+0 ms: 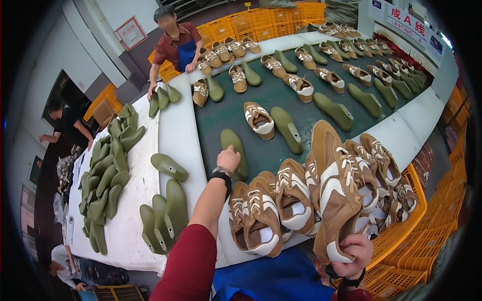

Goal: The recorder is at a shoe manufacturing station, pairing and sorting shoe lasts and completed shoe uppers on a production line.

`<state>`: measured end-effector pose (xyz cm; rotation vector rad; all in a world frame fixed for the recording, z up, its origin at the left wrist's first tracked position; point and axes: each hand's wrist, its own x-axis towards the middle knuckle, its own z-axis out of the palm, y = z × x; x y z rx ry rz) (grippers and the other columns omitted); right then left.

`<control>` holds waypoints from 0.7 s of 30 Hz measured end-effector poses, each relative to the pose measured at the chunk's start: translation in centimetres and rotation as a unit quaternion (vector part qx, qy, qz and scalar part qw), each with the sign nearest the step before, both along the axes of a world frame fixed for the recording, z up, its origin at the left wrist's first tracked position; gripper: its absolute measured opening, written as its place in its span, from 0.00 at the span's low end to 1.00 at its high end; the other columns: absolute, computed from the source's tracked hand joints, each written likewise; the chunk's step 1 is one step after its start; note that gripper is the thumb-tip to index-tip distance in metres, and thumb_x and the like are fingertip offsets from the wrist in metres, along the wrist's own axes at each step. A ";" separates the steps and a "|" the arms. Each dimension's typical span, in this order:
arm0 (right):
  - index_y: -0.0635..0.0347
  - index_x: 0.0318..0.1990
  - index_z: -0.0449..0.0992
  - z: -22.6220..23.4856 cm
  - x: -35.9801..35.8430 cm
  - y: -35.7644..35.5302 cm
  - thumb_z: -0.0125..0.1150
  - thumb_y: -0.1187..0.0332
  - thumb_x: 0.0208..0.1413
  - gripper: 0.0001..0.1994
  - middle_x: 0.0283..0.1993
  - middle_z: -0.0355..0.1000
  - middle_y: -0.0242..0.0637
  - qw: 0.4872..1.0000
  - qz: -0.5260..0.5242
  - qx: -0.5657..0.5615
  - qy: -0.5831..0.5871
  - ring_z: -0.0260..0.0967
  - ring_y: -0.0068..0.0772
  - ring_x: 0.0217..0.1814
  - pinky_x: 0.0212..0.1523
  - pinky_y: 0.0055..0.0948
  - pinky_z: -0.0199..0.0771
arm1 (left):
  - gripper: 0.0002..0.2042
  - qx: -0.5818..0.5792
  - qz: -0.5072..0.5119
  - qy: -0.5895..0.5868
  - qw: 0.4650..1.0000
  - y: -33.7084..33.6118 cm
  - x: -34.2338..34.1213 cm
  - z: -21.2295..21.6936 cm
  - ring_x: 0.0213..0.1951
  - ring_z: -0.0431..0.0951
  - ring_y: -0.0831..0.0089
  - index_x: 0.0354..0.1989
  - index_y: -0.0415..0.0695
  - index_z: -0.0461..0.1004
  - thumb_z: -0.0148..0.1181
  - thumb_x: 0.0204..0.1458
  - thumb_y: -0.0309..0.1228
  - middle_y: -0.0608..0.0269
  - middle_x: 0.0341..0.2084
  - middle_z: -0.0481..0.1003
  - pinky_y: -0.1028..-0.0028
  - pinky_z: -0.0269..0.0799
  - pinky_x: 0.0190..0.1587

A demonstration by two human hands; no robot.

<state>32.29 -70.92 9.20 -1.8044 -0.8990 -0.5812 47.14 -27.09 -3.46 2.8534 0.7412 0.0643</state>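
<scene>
My left hand [229, 159] reaches forward onto a green shoe last [234, 143], its fingers curled against the last's side. That last lies on the dark green belt, close to its near left corner. In my right hand [354, 255] a brown and white sneaker [334, 190] is gripped by the heel, toe pointing up and away. Beside the left hand, another green last [287, 129] and a laced brown sneaker [259, 120] rest on the belt. Several similar sneakers [261, 215] are bunched on the white edge between my arms.
A heap of green lasts [108, 170] covers the white cloth table [143, 170] at left. More sneakers and lasts stand in rows along the belt [216, 118]. An orange crate [419, 190] holds shoes at right. Across the belt, a person in an apron [178, 45] touches lasts.
</scene>
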 end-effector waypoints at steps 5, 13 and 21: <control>0.52 0.29 0.67 0.2 0.8 1.9 0.71 0.58 0.30 0.20 0.28 0.69 0.38 1.000 0.013 0.007 -0.011 0.67 0.34 0.22 0.20 0.27 0.65 | 0.22 -0.030 -0.012 0.003 0.999 1.7 -1.0 1.0 0.38 0.76 0.49 0.49 0.39 0.65 0.52 0.46 0.39 0.42 0.33 0.75 0.57 0.71 0.43; 0.61 0.31 0.73 2.0 -1.2 4.0 0.63 0.73 0.41 0.08 0.29 0.71 0.43 0.996 0.077 0.021 0.027 0.68 0.42 0.29 0.31 0.33 0.67 | 0.29 -0.060 -0.188 0.009 0.980 -0.4 -10.0 9.2 0.35 0.75 0.48 0.56 0.42 0.60 0.56 0.47 0.43 0.43 0.30 0.75 0.57 0.71 0.39; 0.64 0.29 0.70 4.4 -2.4 5.9 0.62 0.79 0.37 0.10 0.32 0.71 0.44 0.980 0.195 -0.031 0.008 0.67 0.41 0.33 0.35 0.32 0.67 | 0.26 -0.067 -0.087 -0.039 0.993 1.4 -33.2 15.6 0.39 0.72 0.51 0.56 0.42 0.61 0.57 0.49 0.39 0.44 0.35 0.73 0.60 0.68 0.43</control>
